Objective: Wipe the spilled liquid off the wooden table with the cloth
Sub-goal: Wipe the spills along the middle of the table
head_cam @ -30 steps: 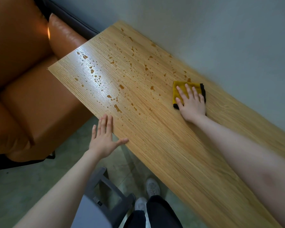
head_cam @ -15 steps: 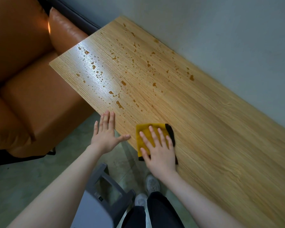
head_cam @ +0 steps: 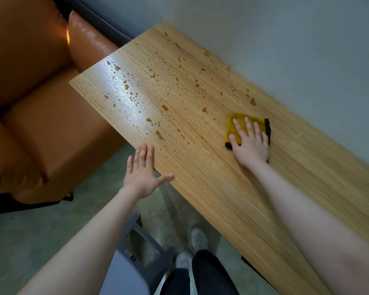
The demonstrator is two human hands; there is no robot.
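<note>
A folded yellow cloth (head_cam: 235,126) with a dark edge lies on the wooden table (head_cam: 222,188), towards the wall side. My right hand (head_cam: 249,143) presses flat on it with straight, spread fingers. Brown drops of spilled liquid (head_cam: 160,135) are scattered over the table's far left half, from the near edge to the wall. My left hand (head_cam: 143,171) is open and spread at the table's near edge, its thumb lying on the edge.
An orange leather sofa (head_cam: 34,103) stands against the table's left end. A grey wall (head_cam: 285,50) runs along the far side. Below the near edge are a grey chair (head_cam: 141,241), my legs and white shoes (head_cam: 198,239) on a green floor.
My right hand slid the cloth from the wall side to the near edge, then back across to the wall side. My left hand stayed at the near edge.
</note>
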